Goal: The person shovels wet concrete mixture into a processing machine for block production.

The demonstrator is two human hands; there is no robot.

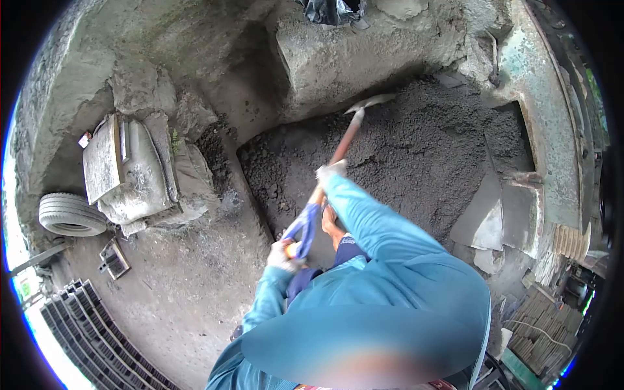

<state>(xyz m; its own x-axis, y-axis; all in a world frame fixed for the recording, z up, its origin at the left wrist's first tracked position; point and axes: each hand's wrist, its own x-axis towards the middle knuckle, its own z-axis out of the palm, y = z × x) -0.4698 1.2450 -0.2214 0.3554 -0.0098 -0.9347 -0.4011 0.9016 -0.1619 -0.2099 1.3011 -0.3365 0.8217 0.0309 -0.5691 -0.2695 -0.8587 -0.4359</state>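
Note:
My right hand (330,171), in a pale glove, is wrapped round the middle of a long wooden handle (344,143). Lower on the same tool, my left hand (285,255), also gloved, grips the end near a blue strip (303,229). The tool's metal blade (370,103) is at the far end of the handle, at the upper edge of a dark, crumbly heap (416,149). Part of the blade's underside cannot be made out. A bare foot or leg (331,224) shows below my right arm.
A concrete ledge (351,65) borders the heap above, with a black plastic bag (330,12) on it. At left are a tire (70,214) and a sack-like block (140,179). Flat sheets (487,214) lean at right. Dark slatted racks (97,338) lie lower left.

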